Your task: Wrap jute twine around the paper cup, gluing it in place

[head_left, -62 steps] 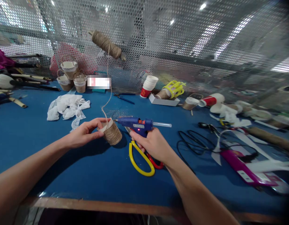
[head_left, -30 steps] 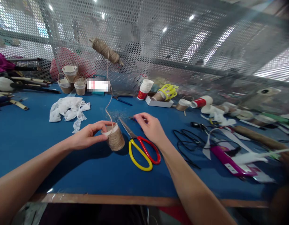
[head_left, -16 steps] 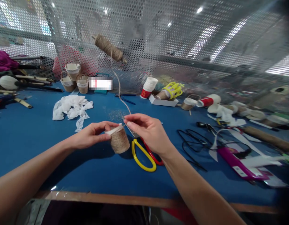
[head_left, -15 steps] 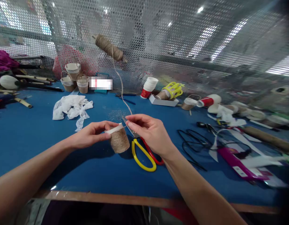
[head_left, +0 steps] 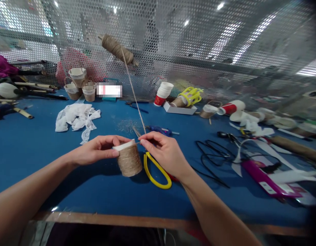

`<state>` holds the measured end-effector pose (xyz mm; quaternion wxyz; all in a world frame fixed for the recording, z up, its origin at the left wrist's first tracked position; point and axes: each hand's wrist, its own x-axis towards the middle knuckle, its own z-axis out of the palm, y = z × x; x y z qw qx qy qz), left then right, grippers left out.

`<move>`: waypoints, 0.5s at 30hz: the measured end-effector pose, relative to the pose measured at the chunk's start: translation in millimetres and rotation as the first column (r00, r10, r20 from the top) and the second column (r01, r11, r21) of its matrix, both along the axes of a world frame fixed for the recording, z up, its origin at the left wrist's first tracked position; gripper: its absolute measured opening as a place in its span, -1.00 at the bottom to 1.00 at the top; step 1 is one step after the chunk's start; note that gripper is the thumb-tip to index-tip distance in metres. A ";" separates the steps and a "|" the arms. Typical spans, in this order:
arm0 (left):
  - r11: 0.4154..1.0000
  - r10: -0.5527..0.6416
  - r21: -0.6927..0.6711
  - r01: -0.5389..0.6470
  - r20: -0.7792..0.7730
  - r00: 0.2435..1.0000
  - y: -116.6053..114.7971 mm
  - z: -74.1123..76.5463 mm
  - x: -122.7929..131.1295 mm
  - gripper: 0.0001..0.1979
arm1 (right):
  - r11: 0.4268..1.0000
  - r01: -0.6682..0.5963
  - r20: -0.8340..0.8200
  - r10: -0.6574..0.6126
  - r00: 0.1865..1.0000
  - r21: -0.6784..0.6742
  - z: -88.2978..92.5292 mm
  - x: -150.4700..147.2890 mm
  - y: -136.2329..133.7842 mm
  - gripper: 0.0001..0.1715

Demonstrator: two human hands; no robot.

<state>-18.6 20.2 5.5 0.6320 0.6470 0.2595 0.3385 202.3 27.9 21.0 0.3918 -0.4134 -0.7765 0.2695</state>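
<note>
Mesh wall (head_left: 183, 44), blue table (head_left: 104, 196), cup (head_left: 129, 162) and twine (head_left: 133, 89)

Perforated metal fills the back. Below it spreads the table, its brown front edge running along the bottom. Left forearm (head_left: 45, 178) comes in from the lower left, right forearm (head_left: 207, 205) from the lower right.

Left hand (head_left: 92, 150) closes on the cup, thumb and fingers parted only by the rim: thumb on the near side, fingers at the far side, their tips partly hidden. It points right, back upward, wrist nearly straight. Right hand (head_left: 166, 152) presses thumb and forefinger together on the twine, just beside the rim; its other fingers curl inward. It points left and away, back upward.

White lace (head_left: 75, 116) lies heaped on the left; a purple power strip (head_left: 255, 171) lies on the right. Against the wall, a spool (head_left: 117, 48) slants. Scissors (head_left: 161, 187) lie partly beneath the right hand, yellow handle showing, with a blue glue gun (head_left: 161, 130) just beyond.

The cup is near the middle of the table, tilted, white rim uppermost; whether its base touches down I cannot tell. Thinnest of all, the twine runs straight from spool to pinch, and a short length reaches the rim.
</note>
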 end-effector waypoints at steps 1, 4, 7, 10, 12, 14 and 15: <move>1.000 -0.006 -0.005 0.006 0.003 1.000 -0.6 0.4 0.0 -0.91 | 1.000 -0.006 0.010 0.006 1.000 -0.010 -0.1 0.2 -0.8 -0.88; 1.000 -0.023 -0.011 0.023 0.009 1.000 -1.9 1.2 0.1 -0.91 | 0.999 -0.024 0.029 0.025 0.999 -0.040 0.3 0.0 -3.5 -0.86; 0.999 -0.035 -0.003 0.035 0.016 0.999 -2.2 1.3 -0.1 -0.92 | 0.998 -0.043 0.038 0.044 0.998 -0.040 0.2 -0.1 -4.8 -0.82; 0.999 -0.048 0.005 0.048 0.033 0.998 -2.1 1.1 0.1 -0.92 | 0.998 -0.054 0.053 0.056 0.997 -0.029 -2.7 0.0 -4.6 -0.78; 0.999 -0.043 0.011 0.043 0.044 0.998 -1.9 0.9 0.6 -0.93 | 0.997 -0.061 0.042 0.062 0.997 -0.045 -5.5 -0.7 -4.5 -0.75; 1.000 -0.025 0.021 0.023 0.056 0.998 -1.7 0.7 1.3 -0.94 | 0.993 -0.064 0.012 0.066 0.998 -0.096 -7.7 -2.2 -5.4 -0.70; 1.000 -0.010 0.027 0.008 0.061 0.998 -1.7 0.5 1.6 -0.94 | 0.990 -0.063 -0.008 0.063 0.998 -0.123 -8.3 -3.1 -6.3 -0.67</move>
